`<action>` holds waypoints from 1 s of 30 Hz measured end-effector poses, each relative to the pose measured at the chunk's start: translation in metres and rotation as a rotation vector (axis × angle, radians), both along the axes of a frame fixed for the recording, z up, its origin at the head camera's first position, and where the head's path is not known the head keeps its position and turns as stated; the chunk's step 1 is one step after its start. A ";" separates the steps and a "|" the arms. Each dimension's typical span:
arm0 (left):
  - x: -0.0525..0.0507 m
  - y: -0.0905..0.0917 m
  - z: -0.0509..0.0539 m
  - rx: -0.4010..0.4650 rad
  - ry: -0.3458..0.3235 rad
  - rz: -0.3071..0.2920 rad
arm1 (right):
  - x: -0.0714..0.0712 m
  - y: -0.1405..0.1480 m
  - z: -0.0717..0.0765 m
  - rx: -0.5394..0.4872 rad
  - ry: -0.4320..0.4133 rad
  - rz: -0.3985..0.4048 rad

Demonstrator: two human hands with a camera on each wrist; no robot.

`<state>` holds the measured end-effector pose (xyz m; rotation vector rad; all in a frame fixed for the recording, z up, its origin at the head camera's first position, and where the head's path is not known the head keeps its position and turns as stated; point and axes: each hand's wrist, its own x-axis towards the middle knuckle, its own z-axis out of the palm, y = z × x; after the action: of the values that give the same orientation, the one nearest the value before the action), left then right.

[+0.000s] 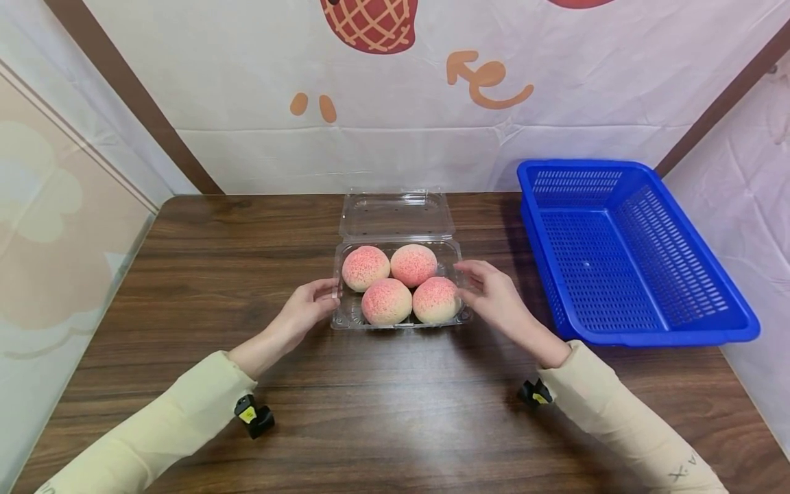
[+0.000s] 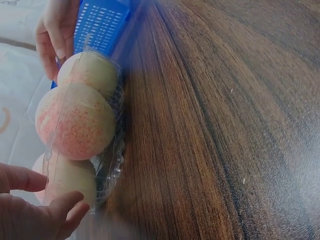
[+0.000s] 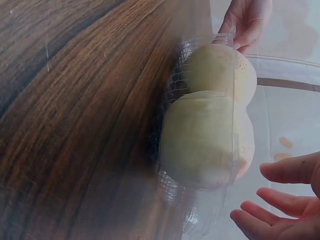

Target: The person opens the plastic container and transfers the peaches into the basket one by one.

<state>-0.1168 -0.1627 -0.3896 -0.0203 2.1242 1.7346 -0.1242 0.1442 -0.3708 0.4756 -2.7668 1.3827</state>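
Note:
A clear plastic clamshell box (image 1: 352, 314) lies on the table, its lid (image 1: 396, 216) folded back toward the wall. Inside sit several round, peach-like pieces (image 1: 387, 302), cream with speckled pink tops. My left hand (image 1: 306, 303) is at the box's left side, fingertips at the rim, fingers loosely bent; firm contact is unclear. On the opposite side, my right hand (image 1: 494, 296) has its fingers spread beside the right wall. The right wrist view shows those fingers (image 3: 280, 200) apart from the box, holding nothing.
A blue perforated plastic basket (image 1: 638, 337) stands at the right, close to my right forearm. The dark wood table (image 1: 395, 412) meets a printed fabric wall (image 1: 432, 161) behind the box. Each sleeve cuff has a small black camera attached.

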 end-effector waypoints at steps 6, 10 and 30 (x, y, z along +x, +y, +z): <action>0.001 0.000 0.000 -0.006 0.002 -0.003 | 0.002 -0.002 0.004 0.096 0.113 0.051; 0.001 0.001 0.001 -0.009 0.001 -0.002 | 0.002 -0.004 0.006 0.142 0.160 0.084; 0.001 0.003 0.001 0.014 0.005 0.004 | 0.001 -0.013 0.009 0.307 0.258 0.279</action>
<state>-0.1155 -0.1598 -0.3883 -0.0169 2.1164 1.7539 -0.1233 0.1311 -0.3614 1.0050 -2.7768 0.8476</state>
